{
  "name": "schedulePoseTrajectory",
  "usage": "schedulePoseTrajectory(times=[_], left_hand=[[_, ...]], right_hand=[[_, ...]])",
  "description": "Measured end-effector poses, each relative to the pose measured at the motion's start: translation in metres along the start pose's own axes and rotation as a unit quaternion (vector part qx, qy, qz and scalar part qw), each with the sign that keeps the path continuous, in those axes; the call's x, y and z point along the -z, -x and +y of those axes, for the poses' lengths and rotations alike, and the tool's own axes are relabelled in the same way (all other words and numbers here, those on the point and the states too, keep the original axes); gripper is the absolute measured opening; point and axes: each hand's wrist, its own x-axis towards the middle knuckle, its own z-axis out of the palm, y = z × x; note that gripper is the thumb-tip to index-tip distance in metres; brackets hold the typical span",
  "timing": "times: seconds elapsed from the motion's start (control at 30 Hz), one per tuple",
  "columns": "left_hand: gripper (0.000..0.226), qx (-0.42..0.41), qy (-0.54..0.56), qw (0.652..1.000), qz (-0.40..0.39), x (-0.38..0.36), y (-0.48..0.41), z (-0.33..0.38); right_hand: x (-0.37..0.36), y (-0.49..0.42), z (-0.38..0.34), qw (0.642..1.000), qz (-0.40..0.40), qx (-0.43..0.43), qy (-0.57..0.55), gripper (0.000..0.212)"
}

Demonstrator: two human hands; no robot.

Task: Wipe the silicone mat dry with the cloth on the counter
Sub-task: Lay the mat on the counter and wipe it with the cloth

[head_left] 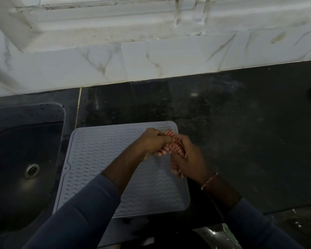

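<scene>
A grey silicone mat [97,159] with wavy ridges lies flat on the dark counter, just right of the sink. Over its right part both my hands hold a bunched red-and-white checked cloth [176,146]. My left hand [153,141] grips the cloth's upper end with curled fingers. My right hand [188,159] grips its lower part, and a strip of cloth hangs below the fingers. The cloth is held a little above the mat; whether it touches the surface I cannot tell.
A steel sink [23,159] with a round drain [31,170] lies to the left. The dark counter [250,132] stretches right, with a wet ridged imprint [129,101] behind the mat. A marbled white tiled wall [151,60] rises at the back. The counter's front edge runs below the mat.
</scene>
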Motion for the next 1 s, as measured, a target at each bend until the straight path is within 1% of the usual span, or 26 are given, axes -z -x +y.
schedulePoseTrajectory(times=[0.03, 0.07, 0.1, 0.13, 0.17, 0.2, 0.23, 0.27, 0.3, 0.4, 0.47, 0.53, 0.67, 0.87, 1.0], left_hand=[[0.016, -0.024, 0.015, 0.999, 0.028, -0.004, -0.007, -0.005], [0.017, -0.065, -0.007, 0.995, 0.070, -0.006, -0.013, -0.010], [0.019, -0.116, -0.077, 0.984, 0.115, -0.007, -0.019, -0.017], [0.028, -0.161, -0.183, 0.960, 0.139, -0.006, -0.027, -0.024], [0.043, -0.194, -0.292, 0.928, 0.129, -0.006, -0.035, -0.031], [0.056, -0.208, -0.385, 0.893, 0.104, -0.007, -0.042, -0.037], [0.065, -0.215, -0.454, 0.861, 0.080, -0.007, -0.050, -0.044], [0.070, -0.217, -0.500, 0.836, 0.064, -0.008, -0.058, -0.049], [0.071, -0.218, -0.529, 0.818, 0.059, -0.009, -0.065, -0.055], [0.070, -0.226, -0.554, 0.797, 0.082, -0.014, -0.076, -0.069], [0.069, -0.234, -0.558, 0.790, 0.102, -0.016, -0.077, -0.075], [0.068, -0.245, -0.556, 0.786, 0.111, -0.017, -0.077, -0.077], [0.065, -0.260, -0.553, 0.782, 0.121, -0.017, -0.077, -0.078], [0.063, -0.266, -0.558, 0.774, 0.136, -0.017, -0.080, -0.081], [0.062, -0.265, -0.565, 0.768, 0.141, -0.017, -0.081, -0.082]], right_hand=[[0.005, -0.006, 0.005, 1.000, 0.000, 0.001, 0.020, 0.039], [0.012, -0.015, 0.009, 0.999, -0.001, -0.009, 0.042, 0.037], [0.021, -0.027, 0.017, 0.997, -0.007, -0.024, 0.073, 0.037], [0.031, -0.041, 0.026, 0.992, -0.019, -0.039, 0.116, 0.040], [0.041, -0.055, 0.033, 0.984, -0.038, -0.044, 0.171, 0.043], [0.048, -0.070, 0.040, 0.972, -0.064, -0.033, 0.224, 0.049], [0.054, -0.084, 0.044, 0.959, -0.094, -0.012, 0.269, 0.055], [0.057, -0.097, 0.046, 0.946, -0.124, 0.007, 0.300, 0.059], [0.058, -0.109, 0.044, 0.935, -0.149, 0.023, 0.321, 0.060], [0.053, -0.134, 0.038, 0.908, -0.193, 0.072, 0.365, 0.056], [0.050, -0.144, 0.039, 0.886, -0.220, 0.106, 0.395, 0.052], [0.048, -0.149, 0.037, 0.868, -0.241, 0.120, 0.418, 0.049], [0.051, -0.145, 0.032, 0.857, -0.261, 0.131, 0.425, 0.048], [0.056, -0.117, 0.029, 0.843, -0.297, 0.155, 0.420, 0.041], [0.060, -0.111, 0.023, 0.843, -0.348, 0.128, 0.390, 0.038]])
